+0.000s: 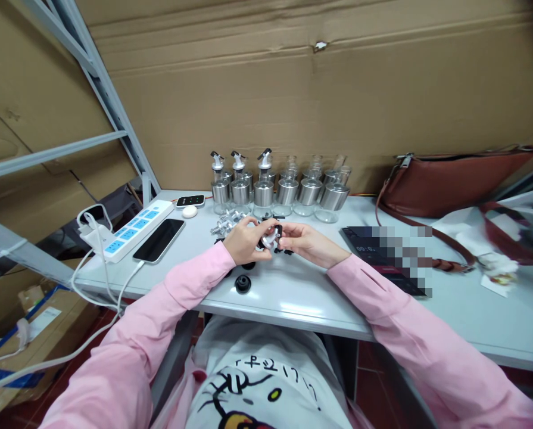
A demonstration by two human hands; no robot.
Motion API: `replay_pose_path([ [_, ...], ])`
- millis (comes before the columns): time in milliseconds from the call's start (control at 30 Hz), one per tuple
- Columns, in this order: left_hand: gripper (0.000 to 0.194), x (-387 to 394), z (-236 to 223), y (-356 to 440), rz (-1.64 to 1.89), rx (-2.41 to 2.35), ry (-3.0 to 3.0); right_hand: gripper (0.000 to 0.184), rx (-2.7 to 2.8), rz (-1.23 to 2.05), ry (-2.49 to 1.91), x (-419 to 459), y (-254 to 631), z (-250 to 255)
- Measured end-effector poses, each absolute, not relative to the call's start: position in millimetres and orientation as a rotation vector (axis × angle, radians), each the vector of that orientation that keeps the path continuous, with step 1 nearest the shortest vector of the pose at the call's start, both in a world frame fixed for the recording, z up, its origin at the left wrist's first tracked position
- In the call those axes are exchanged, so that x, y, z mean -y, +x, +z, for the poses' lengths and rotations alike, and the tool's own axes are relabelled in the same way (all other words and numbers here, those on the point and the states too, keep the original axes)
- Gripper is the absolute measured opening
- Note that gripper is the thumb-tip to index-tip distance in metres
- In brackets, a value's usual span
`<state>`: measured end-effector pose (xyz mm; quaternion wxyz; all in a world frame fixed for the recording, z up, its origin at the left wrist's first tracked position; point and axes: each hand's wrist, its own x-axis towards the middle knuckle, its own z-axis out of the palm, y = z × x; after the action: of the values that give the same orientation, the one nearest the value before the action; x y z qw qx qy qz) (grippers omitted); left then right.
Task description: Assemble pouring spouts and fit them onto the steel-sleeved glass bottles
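My left hand (247,239) and my right hand (309,243) meet over the middle of the table, both with fingers closed on one silver pour spout (270,239) with a black part. Its far side is partly hidden by my fingers. Beside my left hand lies a pile of silver spout pieces (227,223). A round black stopper (243,283) sits on the table in front of my hands, with another dark piece half hidden under my left hand. Behind stand rows of glass bottles with steel bands (287,192); several at the left carry spouts with black flip caps (264,156).
On the left are a white power strip (139,229), a phone (159,239) on a cable, a small black-faced device (190,201) and a white round case (189,212). To the right lie a dark, partly blurred tablet-like screen (364,250) and a brown bag (454,185). Cardboard (266,89) closes the back.
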<state>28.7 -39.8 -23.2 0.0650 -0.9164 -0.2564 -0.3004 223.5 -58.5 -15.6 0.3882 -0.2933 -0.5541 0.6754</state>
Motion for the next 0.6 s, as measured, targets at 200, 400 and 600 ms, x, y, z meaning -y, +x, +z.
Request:
replay_pose_path([
  [200,0.06,40.8,-23.5,28.7,-0.92,0.761,-2.755,0.033,1.428,1.664,-0.757,60.7,221.7,-14.2],
  [400,0.056,41.5,-22.6,29.1,-0.918,0.792,-2.77,0.033,1.501,1.559,-0.793,61.5,220.8,-13.1],
  [600,0.054,40.5,-21.9,29.4,-0.944,0.778,-2.75,0.028,1.544,1.474,-0.797,62.0,218.7,-12.5],
])
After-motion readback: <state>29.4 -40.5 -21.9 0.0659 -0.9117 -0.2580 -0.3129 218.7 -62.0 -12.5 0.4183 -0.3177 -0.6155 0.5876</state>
